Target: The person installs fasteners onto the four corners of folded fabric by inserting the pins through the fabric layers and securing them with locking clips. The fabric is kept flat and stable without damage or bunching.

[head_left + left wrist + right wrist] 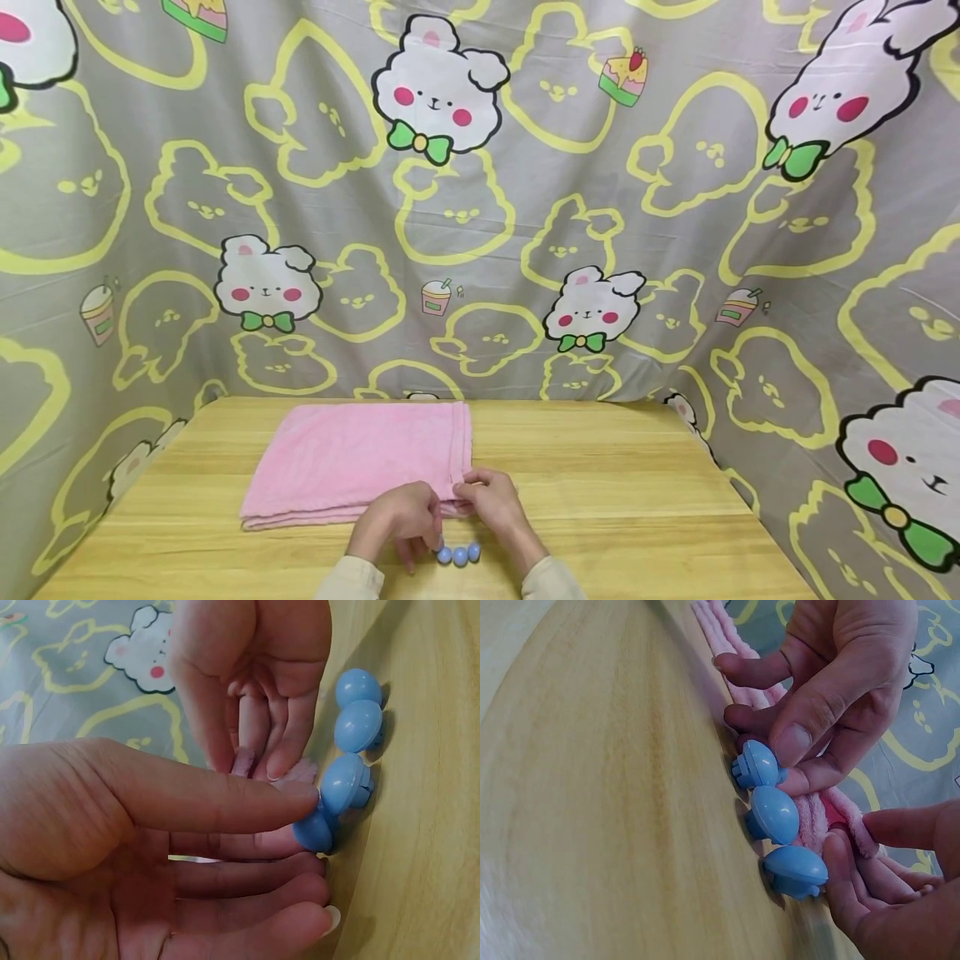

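Cloth: lying folded in flat layers on the wooden table, looking pink and plush, reaching from near the back edge toward the hands, mostly left of the table's middle.

Left hand: pinching one blue piece between thumb and index finger, just in front of the cloth's near edge (half hiding it from the head camera), and holding the remaining fingers out loosely alongside.

Right hand: gripping the cloth's near right corner between thumb and fingertips, bunching a small fold of pink there.

Row: lining up three more blue pieces on the table, between the two hands and on the near side of the cloth, resting dome up, showing pronged undersides in the right wrist view, sitting close beside one another.

Sleeves: covering both forearms in pale fabric, ending near the wrists.

Backdrop: hanging in grey folds behind the table and along both sides, showing yellow animal outlines, white rabbit faces with green bows (rosy-cheeked, every one), and a few small cups and cake slices.
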### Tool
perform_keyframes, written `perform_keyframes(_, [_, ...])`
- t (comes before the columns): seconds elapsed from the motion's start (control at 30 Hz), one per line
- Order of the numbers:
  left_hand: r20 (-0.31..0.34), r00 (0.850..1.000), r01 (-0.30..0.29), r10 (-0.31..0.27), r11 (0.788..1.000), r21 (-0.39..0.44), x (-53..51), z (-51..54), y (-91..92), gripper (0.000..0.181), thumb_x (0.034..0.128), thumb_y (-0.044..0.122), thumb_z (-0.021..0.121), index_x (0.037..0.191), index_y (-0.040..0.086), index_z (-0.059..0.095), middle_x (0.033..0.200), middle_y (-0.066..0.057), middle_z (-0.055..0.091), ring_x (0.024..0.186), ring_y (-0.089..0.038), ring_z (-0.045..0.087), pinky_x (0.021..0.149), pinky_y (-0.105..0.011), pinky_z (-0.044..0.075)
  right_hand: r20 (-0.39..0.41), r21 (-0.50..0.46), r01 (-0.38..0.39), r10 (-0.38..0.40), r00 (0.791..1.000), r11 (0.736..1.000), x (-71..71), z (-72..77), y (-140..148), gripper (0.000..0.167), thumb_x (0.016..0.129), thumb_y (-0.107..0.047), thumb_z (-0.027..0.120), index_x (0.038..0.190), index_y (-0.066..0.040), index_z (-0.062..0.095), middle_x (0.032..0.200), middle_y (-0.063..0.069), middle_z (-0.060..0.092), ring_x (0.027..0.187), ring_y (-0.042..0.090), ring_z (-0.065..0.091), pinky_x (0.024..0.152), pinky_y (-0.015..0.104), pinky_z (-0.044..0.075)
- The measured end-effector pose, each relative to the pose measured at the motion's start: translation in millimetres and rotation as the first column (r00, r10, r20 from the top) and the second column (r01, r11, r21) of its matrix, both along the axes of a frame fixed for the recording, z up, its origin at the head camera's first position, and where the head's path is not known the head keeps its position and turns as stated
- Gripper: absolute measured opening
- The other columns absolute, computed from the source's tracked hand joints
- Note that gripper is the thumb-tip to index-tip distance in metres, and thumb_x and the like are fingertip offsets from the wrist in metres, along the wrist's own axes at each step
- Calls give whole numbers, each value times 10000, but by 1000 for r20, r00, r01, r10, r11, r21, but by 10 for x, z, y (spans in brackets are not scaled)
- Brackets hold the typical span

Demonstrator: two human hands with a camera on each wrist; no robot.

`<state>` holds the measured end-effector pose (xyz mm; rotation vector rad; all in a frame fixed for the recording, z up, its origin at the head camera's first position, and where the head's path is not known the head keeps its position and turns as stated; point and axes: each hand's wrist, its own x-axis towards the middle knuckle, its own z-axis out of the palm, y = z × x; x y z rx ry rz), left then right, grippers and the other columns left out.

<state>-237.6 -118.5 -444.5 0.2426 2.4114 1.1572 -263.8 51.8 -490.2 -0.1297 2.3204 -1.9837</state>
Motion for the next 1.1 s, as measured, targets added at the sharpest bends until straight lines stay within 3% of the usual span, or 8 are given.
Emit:
perform_keyframes(0.23, [-5, 1000, 9, -9, 1000, 21, 3, 4, -26, 136, 781, -22, 739, 753, 25, 614, 667, -148, 653, 525, -237, 649, 505, -387, 582, 4, -22, -4, 4, 1000, 1000, 5, 3, -7, 202, 875, -82, 715, 1000, 76, 687, 814, 98, 727, 673, 139, 698, 662, 295, 591])
perform_keyframes(0.37, [-59, 998, 20, -15, 997, 77, -28, 20, -78, 74, 785, -20, 691, 767, 3, 623, 663, -153, 671, 517, -238, 656, 528, -405, 586, 7, -36, -4, 4, 1000, 999, 5, 1, -10, 186, 866, -63, 712, 982, 80, 688, 803, 97, 724, 660, 120, 686, 656, 285, 590])
perform_keyframes(0.5, [-136, 989, -34, 61, 980, 194, -97, 21, -123, 47, 798, -2, 661, 827, -26, 631, 693, -125, 679, 570, -198, 659, 584, -391, 595, 4, -31, -5, 5, 1000, 1000, -10, -21, -14, 177, 871, -47, 702, 977, 93, 683, 804, 108, 725, 661, 117, 680, 668, 309, 597])
perform_keyframes(0.67, [-203, 959, -138, 196, 953, 269, -163, 20, -105, 119, 825, 50, 697, 900, -31, 653, 749, -115, 678, 624, -188, 665, 621, -365, 590, -2, -27, -9, 9, 1000, 1000, -14, -34, -11, 192, 886, -51, 695, 988, 110, 676, 808, 119, 727, 668, 125, 678, 681, 339, 602])
perform_keyframes(0.8, [-267, 924, -186, 273, 932, 310, -197, 9, -75, 143, 861, 73, 704, 946, -41, 690, 766, -119, 705, 650, -198, 686, 632, -344, 583, 0, -28, -5, 5, 1000, 1000, 0, -11, -9, 179, 880, -63, 706, 967, 91, 680, 789, 101, 724, 659, 120, 679, 661, 300, 589])
perform_keyframes(1.0, [-264, 890, -241, 373, 874, 421, -228, -46, -41, 160, 909, 61, 675, 966, -80, 724, 781, -163, 729, 700, -225, 713, 650, -356, 606, 0, -22, -3, 3, 1000, 1000, -14, -21, -19, 186, 887, -55, 699, 982, 103, 676, 788, 105, 724, 655, 122, 677, 665, 319, 595])
perform_keyframes(1.1, [-266, 878, -259, 397, 863, 433, -250, -81, -23, 164, 912, 61, 676, 969, -80, 740, 778, -169, 735, 700, -217, 715, 659, -344, 603, -3, -17, -1, 1, 1000, 1000, -27, -39, -24, 193, 891, -52, 694, 988, 114, 675, 796, 117, 726, 657, 126, 674, 670, 336, 599])
